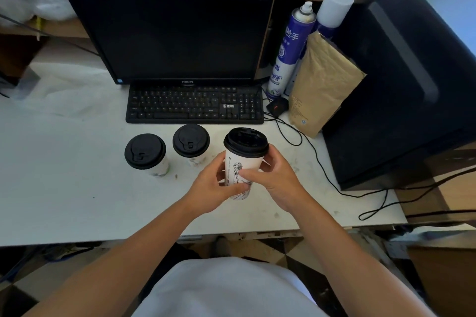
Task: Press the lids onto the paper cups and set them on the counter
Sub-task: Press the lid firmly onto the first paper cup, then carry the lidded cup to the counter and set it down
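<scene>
A: What fills twelve o'clock?
B: A dark monitor [177,31] with a black keyboard [195,105] touching its foot, both on the white desk [64,183].
A: Two o'clock?
B: A black computer tower [401,85]; spray cans [291,51] and a brown paper bag [322,85] beside it.
A: Six?
B: Patterned floor [278,249] below the desk edge.

The left hand [215,184] and right hand [277,180] are covering the lower wall of the held paper cup [243,162], so whether its base is touching the counter [64,188] is not showing. The monitor [175,33] is hiding the keyboard's [194,105] far edge. The paper bag [322,87] is masking most of the capped spray can [334,8]. The bag's print is perhaps a label, too small to read.
</scene>
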A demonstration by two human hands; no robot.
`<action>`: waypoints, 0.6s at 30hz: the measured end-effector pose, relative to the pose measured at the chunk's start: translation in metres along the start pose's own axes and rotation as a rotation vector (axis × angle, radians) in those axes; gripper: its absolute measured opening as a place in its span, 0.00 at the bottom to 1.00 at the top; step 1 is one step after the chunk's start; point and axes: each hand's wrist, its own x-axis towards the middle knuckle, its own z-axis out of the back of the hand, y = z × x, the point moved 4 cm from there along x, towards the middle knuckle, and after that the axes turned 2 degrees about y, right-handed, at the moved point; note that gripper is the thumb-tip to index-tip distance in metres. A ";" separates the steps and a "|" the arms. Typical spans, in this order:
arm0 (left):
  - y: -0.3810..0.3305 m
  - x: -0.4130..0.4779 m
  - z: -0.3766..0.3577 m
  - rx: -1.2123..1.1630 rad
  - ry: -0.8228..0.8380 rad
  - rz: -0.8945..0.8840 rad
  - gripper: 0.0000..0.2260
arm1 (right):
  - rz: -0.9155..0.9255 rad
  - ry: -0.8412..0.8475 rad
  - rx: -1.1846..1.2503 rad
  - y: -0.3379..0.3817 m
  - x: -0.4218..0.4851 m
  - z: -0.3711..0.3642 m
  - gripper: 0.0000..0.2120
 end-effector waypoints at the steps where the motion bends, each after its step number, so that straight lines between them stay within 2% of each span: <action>1: 0.002 0.000 -0.002 -0.004 -0.001 0.003 0.30 | -0.008 0.000 -0.028 0.000 0.000 -0.001 0.35; 6: 0.014 0.003 -0.001 0.154 0.046 0.011 0.36 | 0.020 -0.027 -0.243 0.008 0.003 -0.001 0.34; 9: 0.039 0.005 0.010 0.515 0.045 0.069 0.44 | 0.022 -0.003 -0.356 0.015 0.004 0.001 0.37; 13: 0.089 0.005 0.026 0.916 0.012 0.156 0.39 | 0.049 0.011 -0.477 0.024 0.007 0.007 0.39; 18: 0.129 0.002 0.031 1.178 -0.063 0.130 0.38 | 0.089 0.031 -0.608 0.038 0.011 0.007 0.37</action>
